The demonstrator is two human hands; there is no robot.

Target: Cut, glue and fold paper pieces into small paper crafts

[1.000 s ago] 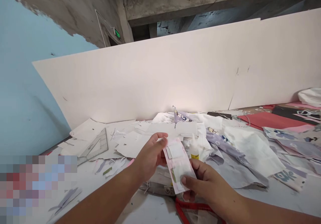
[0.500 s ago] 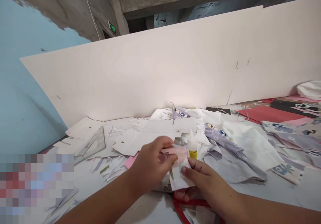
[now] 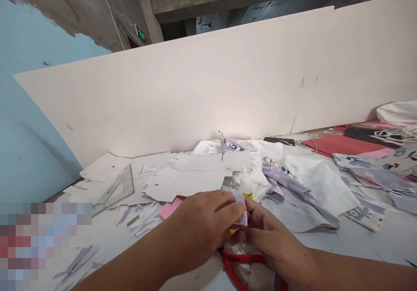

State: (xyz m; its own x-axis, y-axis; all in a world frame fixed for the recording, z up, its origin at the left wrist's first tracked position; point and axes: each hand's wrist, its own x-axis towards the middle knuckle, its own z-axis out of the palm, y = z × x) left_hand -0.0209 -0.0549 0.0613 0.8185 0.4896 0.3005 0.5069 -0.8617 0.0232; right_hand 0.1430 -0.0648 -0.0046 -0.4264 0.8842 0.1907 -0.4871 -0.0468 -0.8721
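Observation:
A small folded piece of paper or cloth [image 3: 241,210], lavender on the face that shows, is held between both hands. My left hand [image 3: 205,223] lies over it from the left, its fingers closed on the top and hiding much of it. From the right, my right hand [image 3: 269,236] grips the other edge, thumb below and fingers behind. Just past the hands stands a glue bottle [image 3: 246,186] with a clear top and yellow label. Under my right hand are red-handled scissors [image 3: 233,270], their blades mostly covered.
A set square [image 3: 122,186] and white card sheets [image 3: 182,184] lie at the left, with paper scraps around them. Lavender fabric [image 3: 299,210] and white cloth [image 3: 317,182] are bunched to the right. Red sheets [image 3: 335,145] lie farther back. A white panel [image 3: 208,91] borders the table.
The small piece went from its pinkish-white side showing to its lavender side showing, looking more folded. My left hand moved right and down over it. The view shifted slightly.

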